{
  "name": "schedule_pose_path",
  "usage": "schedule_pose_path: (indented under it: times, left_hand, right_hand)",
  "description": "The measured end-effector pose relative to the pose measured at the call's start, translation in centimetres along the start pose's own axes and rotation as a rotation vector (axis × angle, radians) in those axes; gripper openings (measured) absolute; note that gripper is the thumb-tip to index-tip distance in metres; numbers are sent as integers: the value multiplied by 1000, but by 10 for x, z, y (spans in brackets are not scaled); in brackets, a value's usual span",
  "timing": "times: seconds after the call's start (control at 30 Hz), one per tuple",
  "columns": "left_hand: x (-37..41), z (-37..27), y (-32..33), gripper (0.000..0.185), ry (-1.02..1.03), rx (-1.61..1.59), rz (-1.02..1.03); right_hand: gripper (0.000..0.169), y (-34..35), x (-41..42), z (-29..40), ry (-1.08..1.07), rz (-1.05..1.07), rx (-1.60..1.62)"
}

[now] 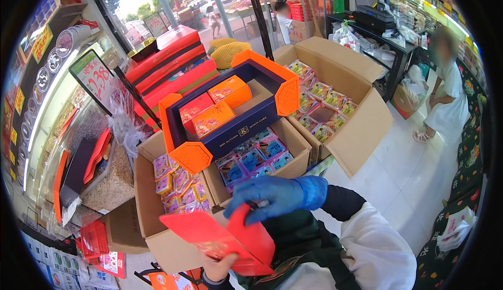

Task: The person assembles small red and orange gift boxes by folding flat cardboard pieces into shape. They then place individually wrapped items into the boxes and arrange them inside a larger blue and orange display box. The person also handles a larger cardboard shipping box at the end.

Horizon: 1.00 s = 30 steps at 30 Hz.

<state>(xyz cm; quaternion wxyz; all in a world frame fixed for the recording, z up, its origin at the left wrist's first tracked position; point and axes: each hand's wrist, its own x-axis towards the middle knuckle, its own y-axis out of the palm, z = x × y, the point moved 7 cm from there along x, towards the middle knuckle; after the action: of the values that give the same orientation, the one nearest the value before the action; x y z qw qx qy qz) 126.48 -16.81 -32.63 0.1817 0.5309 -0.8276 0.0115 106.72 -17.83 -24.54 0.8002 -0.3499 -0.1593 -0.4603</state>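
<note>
A red cardboard gift box [220, 239], partly unfolded and with a printed floral pattern, is held close to my body. My bare left hand [218, 265] grips its lower edge, the thumb on the outside. Wearing a blue glove, my right hand [271, 197] pinches a raised flap of it. Beyond my hands, a navy tray with orange hexagonal ends [247, 130] rests across open cartons. Inside the tray sit two orange small boxes [214, 119] and a red small box [196, 107].
Open cartons hold wrapped packets: purple-pink [182, 187], blue [251, 160] and yellow-green [326, 97]. Red gift boxes [169, 62] are stacked behind. At left, folded red card pieces [98, 156] lie over a bin of dried goods [114, 187]. A person [448, 85] sits at right.
</note>
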Motion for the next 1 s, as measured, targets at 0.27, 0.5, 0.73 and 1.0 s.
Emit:
schedule_pose_path:
  times: [0.27,0.5,0.73,1.0]
  left_hand:
    - [4,-8,-18,27,171,452,-337]
    - [17,4,-7,29,146,661,-237]
    - [-16,46,17,87,-40,-198,-135]
    - [-1,38,16,59,6,103,-113]
  right_hand:
    - [44,43,-32,-65,360,-530,462]
    - [56,41,-54,-75,364,-716,137]
    - [82,44,-47,-40,219,-441,-215]
    - [51,57,-59,-59,367,-545,443]
